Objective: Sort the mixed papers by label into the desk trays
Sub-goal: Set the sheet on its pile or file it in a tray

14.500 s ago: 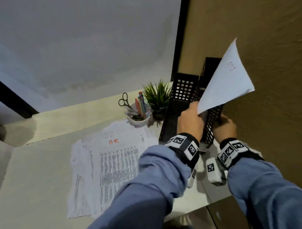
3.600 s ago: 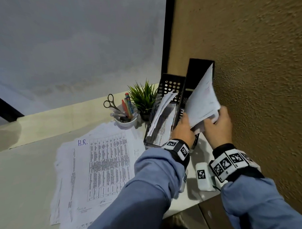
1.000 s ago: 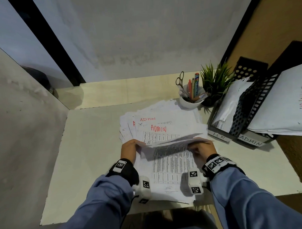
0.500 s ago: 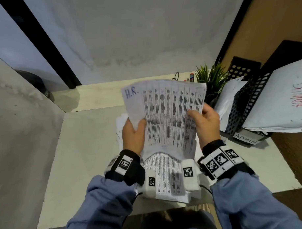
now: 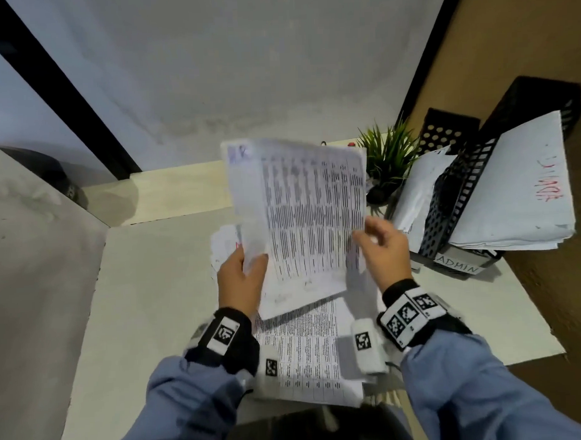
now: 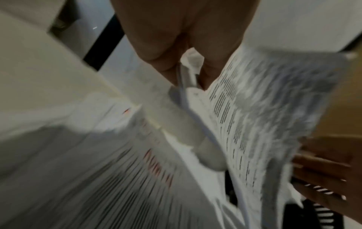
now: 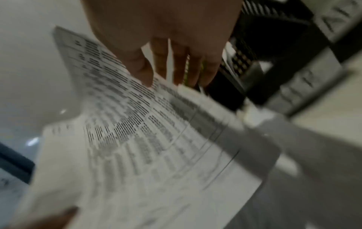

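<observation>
A printed sheet (image 5: pixel 302 219) with a blurred blue mark at its top left corner stands upright above the paper pile (image 5: pixel 303 354) on the desk. My left hand (image 5: pixel 251 264) pinches the sheet's lower left edge between thumb and fingers; the left wrist view shows the same hand (image 6: pixel 182 46) and sheet (image 6: pixel 264 108). My right hand (image 5: pixel 375 236) hovers at the sheet's right edge with straight, spread fingers (image 7: pixel 176 62). At the right stand two black trays: the ADMIN tray (image 5: pixel 458 265) with red-marked papers (image 5: pixel 512 192), and another tray (image 5: pixel 450 132) left of it holding sheets (image 5: pixel 423 185).
A small potted plant (image 5: pixel 389 160) stands behind the sheet, beside the trays. A brown wall (image 5: pixel 523 47) borders the desk on the right and a white wall (image 5: pixel 244 73) at the back. The desk's bare left half (image 5: pixel 153 290) ends at a grey panel.
A second ago both hands lifted the sheet off the pile. Since half a second ago my right hand has let go of its right edge and spread its fingers; the left still holds it.
</observation>
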`<state>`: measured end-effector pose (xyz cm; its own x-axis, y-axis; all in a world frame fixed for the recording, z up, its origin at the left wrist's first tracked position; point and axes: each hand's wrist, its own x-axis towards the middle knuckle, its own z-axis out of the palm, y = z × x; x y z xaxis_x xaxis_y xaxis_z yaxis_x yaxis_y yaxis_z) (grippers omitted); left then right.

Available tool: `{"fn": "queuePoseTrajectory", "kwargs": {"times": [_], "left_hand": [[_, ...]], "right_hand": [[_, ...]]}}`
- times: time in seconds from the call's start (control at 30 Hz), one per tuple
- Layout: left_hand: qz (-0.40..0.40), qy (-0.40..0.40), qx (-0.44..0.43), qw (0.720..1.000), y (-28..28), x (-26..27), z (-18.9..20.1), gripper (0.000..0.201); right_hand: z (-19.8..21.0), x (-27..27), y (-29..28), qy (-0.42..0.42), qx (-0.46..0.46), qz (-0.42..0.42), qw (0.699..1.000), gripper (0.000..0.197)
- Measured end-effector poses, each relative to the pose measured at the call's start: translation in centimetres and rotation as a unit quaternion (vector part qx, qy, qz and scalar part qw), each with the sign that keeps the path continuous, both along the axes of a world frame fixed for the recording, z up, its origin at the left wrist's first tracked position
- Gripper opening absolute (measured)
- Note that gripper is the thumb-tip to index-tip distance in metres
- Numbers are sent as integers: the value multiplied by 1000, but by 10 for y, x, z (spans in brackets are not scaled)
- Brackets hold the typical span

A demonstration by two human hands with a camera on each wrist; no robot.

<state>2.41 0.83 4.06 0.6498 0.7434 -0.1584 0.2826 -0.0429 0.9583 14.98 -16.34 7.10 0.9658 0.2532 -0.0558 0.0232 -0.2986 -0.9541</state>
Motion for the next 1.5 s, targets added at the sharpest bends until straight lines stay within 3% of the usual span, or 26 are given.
{"fn": "queuePoseTrajectory", "kwargs": {"times": [0.07,0.13,0.23,0.27,0.33,0.5,0.63,0.83,0.97,1.07,1.13,1.2,1.37,1.43,1.5], "left_hand": [[-39,-7,70,997,8,19,28,16],[-82,-4,137,987,11,39,61,23],[-145,6,221,964,7,69,100,27],[-162,13,241,957,2,79,110,30],[-200,20,264,943,-8,98,126,35],[-250,42,346,903,-39,136,147,28],[-259,55,377,887,-69,163,147,12],[-293,115,408,857,-105,214,133,21],[-315,140,369,863,-122,240,116,24],[-349,165,312,868,-129,249,95,24],[-366,186,276,869,-129,247,79,27],[-358,184,242,883,-124,240,67,36],[-216,59,172,959,-87,212,83,33],[-164,37,179,969,-59,189,87,25],[-116,71,202,970,-26,157,76,20]], "right_hand": [[3,26,-7,-83,-93,-52,991,42],[3,54,-12,-91,-145,-126,977,64],[-14,91,-20,51,-156,-208,964,84],[-18,98,-23,111,-140,-220,959,81],[-23,103,-28,179,-122,-197,956,52],[-15,111,-46,72,-197,-170,963,13],[1,115,-64,-35,-203,-163,965,44],[31,115,-79,-127,-207,-138,960,45],[38,116,-80,-150,-225,-131,954,43],[27,118,-77,-141,-291,-93,942,13],[12,117,-74,-99,-349,-43,931,31],[1,114,-72,-71,-370,-21,926,30],[8,116,-70,-89,-343,4,935,33],[14,113,-68,-111,-319,19,941,40],[20,100,-64,-143,-302,-10,942,50]]}}
